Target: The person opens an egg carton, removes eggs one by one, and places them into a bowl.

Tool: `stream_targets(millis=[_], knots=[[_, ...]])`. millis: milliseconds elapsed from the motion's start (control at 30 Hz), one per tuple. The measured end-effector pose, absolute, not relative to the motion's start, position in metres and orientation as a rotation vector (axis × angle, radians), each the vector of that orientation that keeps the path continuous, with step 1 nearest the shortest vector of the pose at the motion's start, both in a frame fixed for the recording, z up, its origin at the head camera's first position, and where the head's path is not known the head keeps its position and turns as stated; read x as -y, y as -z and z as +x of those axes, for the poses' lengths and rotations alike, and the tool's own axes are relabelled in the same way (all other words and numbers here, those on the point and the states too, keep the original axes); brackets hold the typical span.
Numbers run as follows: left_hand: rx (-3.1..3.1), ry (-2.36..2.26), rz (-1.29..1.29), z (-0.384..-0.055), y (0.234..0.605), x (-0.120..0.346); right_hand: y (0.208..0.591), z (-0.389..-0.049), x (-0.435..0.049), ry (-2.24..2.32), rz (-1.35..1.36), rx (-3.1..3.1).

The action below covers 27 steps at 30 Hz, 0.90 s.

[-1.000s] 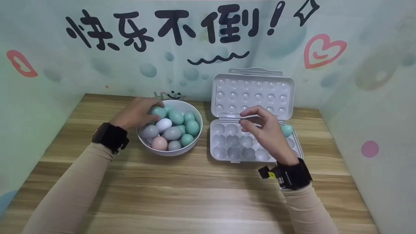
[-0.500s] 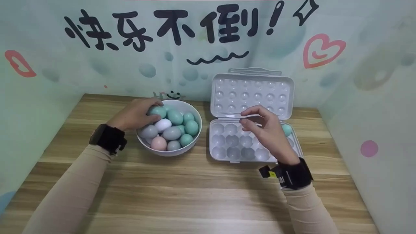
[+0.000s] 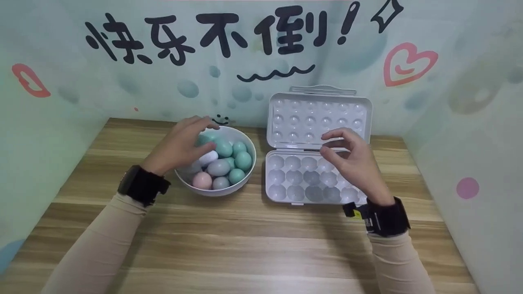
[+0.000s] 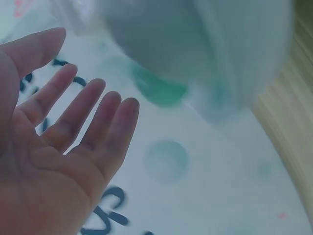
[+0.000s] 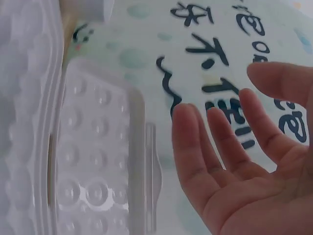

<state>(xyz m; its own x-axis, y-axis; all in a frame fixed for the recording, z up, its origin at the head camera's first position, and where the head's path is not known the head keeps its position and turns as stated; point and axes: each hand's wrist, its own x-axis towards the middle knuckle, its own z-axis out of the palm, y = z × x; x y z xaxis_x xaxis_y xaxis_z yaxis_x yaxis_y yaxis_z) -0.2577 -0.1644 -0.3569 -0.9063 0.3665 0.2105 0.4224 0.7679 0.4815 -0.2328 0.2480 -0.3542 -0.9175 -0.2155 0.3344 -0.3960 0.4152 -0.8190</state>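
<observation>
In the head view my left hand point(image 3: 179, 143) hovers over the left side of a white bowl point(image 3: 216, 192). Its fingers are spread, and the left wrist view shows the palm point(image 4: 58, 166) with nothing in it. Egg-shaped pieces fill the bowl: several green eggs point(image 3: 243, 161), grey eggs point(image 3: 219, 167), a pink egg point(image 3: 202, 180) and a white egg point(image 3: 211, 157), partly behind the thumb. My right hand point(image 3: 355, 159) hangs over the right part of a white egg box point(image 3: 282, 201), fingers loosely bent and holding nothing. That hand hides some of the box's hollows.
The box's dimpled lid point(image 3: 304, 110) stands raised at the back, near the printed backdrop point(image 3: 163, 90). Bowl and box sit side by side on a wood-grain table point(image 3: 245, 245) with backdrop panels on both sides.
My left hand has let go of a green egg in the bowl, lifted and spread its fingers. The right hand has shifted slightly right, covering the green egg seen earlier in the box.
</observation>
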Motion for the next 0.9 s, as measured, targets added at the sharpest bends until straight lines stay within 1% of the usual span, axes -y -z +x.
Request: stream_targets(millis=[167,267,400,600,800,900], knots=[[2.770,0.834,-0.746,-0.243,0.352,0.134,0.355,-0.244,-0.274,-0.960,0.631,2.665],[2.719,0.852,-0.799,-0.238,0.353,0.118,0.354,-0.251,-0.288,-0.741,0.670,2.725],[2.672,0.868,-0.857,-0.231,0.358,0.096,0.357,-0.261,-0.308,-0.587,0.697,2.772],[2.632,0.922,-0.922,-0.218,0.375,0.068,0.371,-0.276,-0.329,-0.395,0.688,2.895],[2.651,0.968,-1.009,-0.207,0.394,0.043,0.385,-0.286,-0.341,-0.358,0.578,3.075],[2.650,0.980,-1.025,-0.204,0.400,0.034,0.388,-0.289,-0.343,-0.378,0.569,3.119]])
